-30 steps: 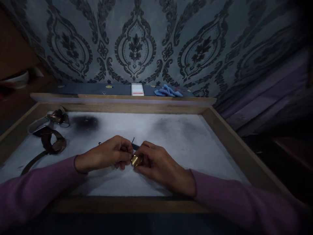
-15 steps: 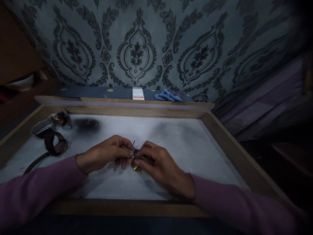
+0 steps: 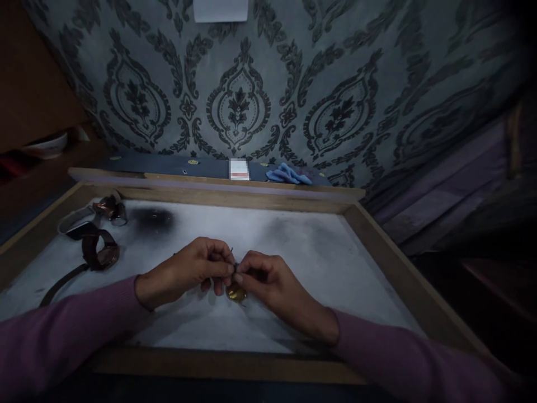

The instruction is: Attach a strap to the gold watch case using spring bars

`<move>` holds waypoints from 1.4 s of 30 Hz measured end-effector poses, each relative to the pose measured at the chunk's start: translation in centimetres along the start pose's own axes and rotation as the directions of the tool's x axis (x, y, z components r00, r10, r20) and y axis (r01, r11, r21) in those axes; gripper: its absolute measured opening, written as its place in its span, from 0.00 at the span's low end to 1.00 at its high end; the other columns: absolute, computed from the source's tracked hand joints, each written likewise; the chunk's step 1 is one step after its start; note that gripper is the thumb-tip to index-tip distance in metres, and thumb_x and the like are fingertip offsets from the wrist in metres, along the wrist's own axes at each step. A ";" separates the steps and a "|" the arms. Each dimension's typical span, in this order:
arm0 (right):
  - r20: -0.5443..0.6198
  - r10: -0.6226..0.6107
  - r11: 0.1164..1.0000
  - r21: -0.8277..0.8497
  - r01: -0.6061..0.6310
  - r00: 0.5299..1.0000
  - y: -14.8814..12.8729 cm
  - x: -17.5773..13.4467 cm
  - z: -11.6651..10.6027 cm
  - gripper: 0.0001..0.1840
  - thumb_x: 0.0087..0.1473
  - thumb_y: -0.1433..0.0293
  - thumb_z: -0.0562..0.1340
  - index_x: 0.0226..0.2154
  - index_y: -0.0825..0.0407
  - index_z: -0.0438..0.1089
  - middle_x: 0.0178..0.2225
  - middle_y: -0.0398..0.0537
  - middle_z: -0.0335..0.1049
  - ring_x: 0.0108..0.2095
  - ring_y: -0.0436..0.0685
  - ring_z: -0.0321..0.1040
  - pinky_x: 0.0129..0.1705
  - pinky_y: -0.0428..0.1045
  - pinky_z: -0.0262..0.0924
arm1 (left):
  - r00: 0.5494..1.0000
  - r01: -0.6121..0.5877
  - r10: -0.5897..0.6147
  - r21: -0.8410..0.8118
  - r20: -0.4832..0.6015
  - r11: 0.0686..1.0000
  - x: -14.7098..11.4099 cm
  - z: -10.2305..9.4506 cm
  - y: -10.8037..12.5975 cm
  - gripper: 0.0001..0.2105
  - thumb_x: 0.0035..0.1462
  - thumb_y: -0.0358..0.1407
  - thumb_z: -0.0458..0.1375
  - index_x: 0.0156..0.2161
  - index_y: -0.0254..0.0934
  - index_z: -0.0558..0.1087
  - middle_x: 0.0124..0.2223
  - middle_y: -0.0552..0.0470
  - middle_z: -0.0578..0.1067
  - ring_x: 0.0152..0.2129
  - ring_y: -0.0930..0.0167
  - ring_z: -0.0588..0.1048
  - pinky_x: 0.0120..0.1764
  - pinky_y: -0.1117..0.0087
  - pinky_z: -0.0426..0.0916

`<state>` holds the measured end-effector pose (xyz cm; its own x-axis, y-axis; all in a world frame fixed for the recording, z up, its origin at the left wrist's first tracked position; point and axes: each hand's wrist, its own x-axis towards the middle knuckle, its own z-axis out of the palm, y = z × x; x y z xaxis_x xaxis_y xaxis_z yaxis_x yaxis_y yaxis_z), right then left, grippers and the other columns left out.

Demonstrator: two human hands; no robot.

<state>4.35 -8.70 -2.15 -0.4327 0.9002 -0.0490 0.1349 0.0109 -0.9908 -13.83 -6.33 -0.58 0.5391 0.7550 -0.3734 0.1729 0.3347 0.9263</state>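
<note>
Over the middle of the tray, my left hand (image 3: 205,265) and my right hand (image 3: 268,275) meet, fingertips nearly touching. Between them is a small wristwatch (image 3: 236,293) whose round gold case shows below the fingers. A dark strap piece pokes up between the fingertips, mostly hidden. Thumb and forefinger of my left hand pinch this dark part from the left, its other fingers curled loosely beneath. My right hand pinches at the same spot from the right, just above the gold case.
Several other watches lie at the tray's left, among them a brown-strapped watch (image 3: 100,252) and a copper-toned watch (image 3: 109,207). The wooden tray (image 3: 251,198) has raised walls. Behind it are a blue cloth (image 3: 288,173) and a small white box (image 3: 239,169), against a patterned wall (image 3: 335,112).
My right fingers have shifted up off the gold case to the dark strap, so more of the case shows. The whole view has tilted slightly upward.
</note>
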 end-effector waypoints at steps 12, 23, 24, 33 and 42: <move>0.205 0.178 0.953 0.209 -0.220 0.963 0.4 0.7 -0.5 0.18 0.53 0.59 0.63 0.25 0.58 0.74 0.22 0.45 0.71 0.20 0.45 0.63 0.19 0.42 0.47 | 0.986 -0.169 0.162 0.215 0.049 0.962 -0.3 0.1 -0.3 0.01 0.50 0.29 0.57 0.30 0.34 0.70 0.27 0.53 0.76 0.23 0.75 0.72 0.25 0.76 0.62; 0.219 0.158 0.935 0.279 -0.217 0.963 0.6 1.0 -0.6 0.14 0.54 0.64 0.62 0.25 0.58 0.74 0.22 0.45 0.72 0.20 0.45 0.63 0.18 0.41 0.49 | 0.969 -0.236 0.246 0.416 0.032 0.878 -0.7 0.1 -0.4 0.03 0.54 0.30 0.56 0.31 0.36 0.72 0.30 0.53 0.78 0.29 0.70 0.76 0.33 0.72 0.67; 0.221 0.162 0.932 0.285 -0.223 0.962 0.6 1.0 -0.6 0.14 0.53 0.64 0.62 0.25 0.58 0.74 0.22 0.46 0.72 0.20 0.45 0.64 0.18 0.41 0.49 | 0.967 -0.244 0.252 0.423 0.040 0.873 -0.7 0.1 -0.3 0.03 0.55 0.30 0.56 0.31 0.36 0.72 0.30 0.53 0.78 0.29 0.71 0.76 0.33 0.72 0.67; 0.233 0.156 0.932 0.288 -0.221 0.960 0.5 1.0 -0.7 0.16 0.52 0.60 0.65 0.25 0.58 0.75 0.20 0.45 0.71 0.19 0.45 0.62 0.18 0.41 0.47 | 0.968 -0.241 0.248 0.430 0.040 0.870 -0.9 0.1 0.1 0.04 0.54 0.29 0.55 0.30 0.36 0.71 0.29 0.54 0.78 0.29 0.71 0.76 0.31 0.74 0.65; 0.210 0.161 0.920 0.322 -0.224 0.964 0.9 1.2 -0.6 0.14 0.50 0.63 0.67 0.24 0.58 0.73 0.23 0.45 0.73 0.18 0.43 0.63 0.15 0.39 0.44 | 0.986 -0.144 0.131 0.133 0.102 0.981 -0.3 -0.4 0.5 0.03 0.50 0.31 0.59 0.28 0.34 0.69 0.25 0.53 0.75 0.21 0.75 0.71 0.24 0.75 0.64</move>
<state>4.51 -7.39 -3.04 -0.5827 0.7784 -0.2336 -0.0663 -0.3320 -0.9409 -14.27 -6.16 -0.05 0.6385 0.7307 -0.2418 0.2017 0.1444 0.9687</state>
